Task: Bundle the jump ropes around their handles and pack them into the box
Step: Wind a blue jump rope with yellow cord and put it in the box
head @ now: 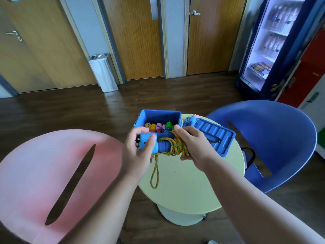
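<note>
A wide pink round plastic chair seat (44, 173) is filling the lower left of the frame, and a blue moulded plastic chair (281, 138) is curving across the right side. Between them a pale yellow-green round table (193, 187) is serving as the work surface.

On its upper right part a blue ribbed plastic lid (216, 136) is lying off and beside the open blue plastic box (161, 114), probably parked there so that the box mouth stays free for packing. Several bundled jump ropes with yellow, pink and green ends (158, 126) are already sitting inside. One more pair of handles (190, 119) is waiting between the box and the lid.

Just below the box, above the table top, the left hand (137, 154) is gripping the end of the blue handles (163, 144), thumb on top and fingers curled underneath, which looks like a way of keeping both handles together as a core. The right hand (195, 143) is closing around the orange-and-green braided rope (177, 146) coiled over the far end of the handles, seemingly pinning the turns so they do not slip.

A short loose loop (154, 175) of that rope is hanging down to the table, so the wrapping appears nearly but not fully finished.
</note>
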